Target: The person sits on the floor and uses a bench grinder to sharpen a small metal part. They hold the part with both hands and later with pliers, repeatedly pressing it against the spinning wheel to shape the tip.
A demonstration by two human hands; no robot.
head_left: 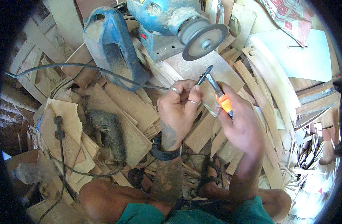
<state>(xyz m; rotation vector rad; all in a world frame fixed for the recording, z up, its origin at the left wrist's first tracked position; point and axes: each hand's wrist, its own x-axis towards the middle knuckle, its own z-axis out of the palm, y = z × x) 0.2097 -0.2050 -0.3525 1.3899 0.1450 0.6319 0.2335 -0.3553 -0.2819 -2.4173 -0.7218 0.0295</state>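
A black cable runs in from the left to my left hand, whose thumb and fingers pinch it. Past the fingertips its dark end sticks out. My right hand is closed around a hand tool with an orange-and-black handle. The tool's narrow grey metal end meets the cable just beyond my left fingertips; its exact kind is unclear. Above my hands stands a blue bench grinder with a grey disc, dusty all over.
Left of the grinder is a blue, dusty machine housing. A dark, dust-coated power tool lies on wood sheets, near a black plug. Wood strips lie at right. A clear bottle sits lower left.
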